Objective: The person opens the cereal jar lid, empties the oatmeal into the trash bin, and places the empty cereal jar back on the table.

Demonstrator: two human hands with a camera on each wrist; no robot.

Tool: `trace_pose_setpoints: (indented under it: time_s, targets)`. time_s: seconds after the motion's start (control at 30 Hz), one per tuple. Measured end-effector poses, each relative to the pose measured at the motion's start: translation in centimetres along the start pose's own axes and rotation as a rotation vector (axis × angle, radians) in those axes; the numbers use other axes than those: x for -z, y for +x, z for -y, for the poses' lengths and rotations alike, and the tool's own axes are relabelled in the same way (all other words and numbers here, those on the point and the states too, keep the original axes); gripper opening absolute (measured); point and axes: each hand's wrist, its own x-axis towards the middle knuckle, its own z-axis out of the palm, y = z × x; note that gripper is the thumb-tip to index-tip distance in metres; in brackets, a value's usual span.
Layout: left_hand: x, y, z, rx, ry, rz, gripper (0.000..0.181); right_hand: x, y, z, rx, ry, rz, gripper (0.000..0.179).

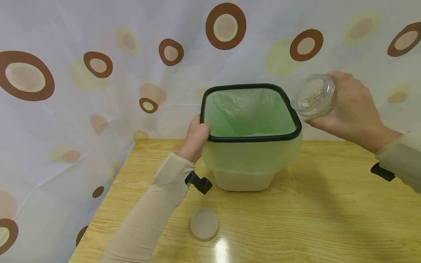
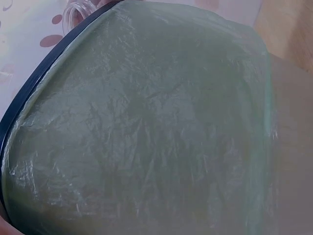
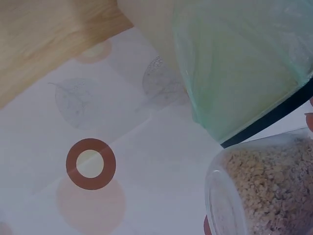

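Note:
A trash bin [image 1: 243,182] with a black rim and a green plastic liner [image 1: 251,157] stands on the table. My left hand [image 1: 194,139] grips the rim at its left side, thumb over the edge. In my right hand [image 1: 356,109] is a clear jar [image 1: 315,96], tilted with its open mouth toward the bin, close by the rim's right side. Flakes that look like oats [image 3: 274,186] lie inside the jar, filling much of it in the right wrist view. The left wrist view is mostly the liner [image 2: 146,117], with the left hand only at the corner.
A round beige lid [image 1: 204,224] lies on the wooden table [image 1: 315,219] in front of the bin. Behind the table hangs a white sheet [image 1: 184,22] with brown and yellow circles, close to the bin's back. A wrist camera strap [image 1: 198,182] sits on the left sleeve.

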Motion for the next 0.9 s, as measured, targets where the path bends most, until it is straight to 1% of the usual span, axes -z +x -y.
trace_pose_setpoints:
  time_s: [0.17, 0.4, 0.6, 0.7, 0.77, 0.9]
  targets:
    - [0.0, 0.0, 0.0, 0.001, 0.010, -0.004, 0.068, -0.4, 0.5, -0.1, 0.097, -0.072, -0.017, 0.096]
    - [0.0, 0.0, 0.0, 0.006, 0.009, -0.009, 0.067, -1.0, 0.9, -0.4, 0.248, -0.159, -0.052, 0.093]
    - [0.0, -0.1, -0.1, 0.010, 0.010, -0.018, 0.067, -1.0, 1.2, -0.5, 0.310, -0.219, -0.047, 0.093]
    - [0.0, -0.1, 0.0, 0.013, 0.008, -0.018, 0.066, -1.1, 1.4, -0.6, 0.365, -0.250, -0.054, 0.091]
    - [0.0, 0.0, 0.0, 0.012, 0.008, -0.016, 0.066, -1.1, 1.6, -0.7, 0.409, -0.274, -0.064, 0.091]
    - [0.1, -0.1, 0.1, 0.009, 0.013, -0.012, 0.067, -1.4, 1.9, -0.8, 0.482, -0.316, -0.113, 0.093]
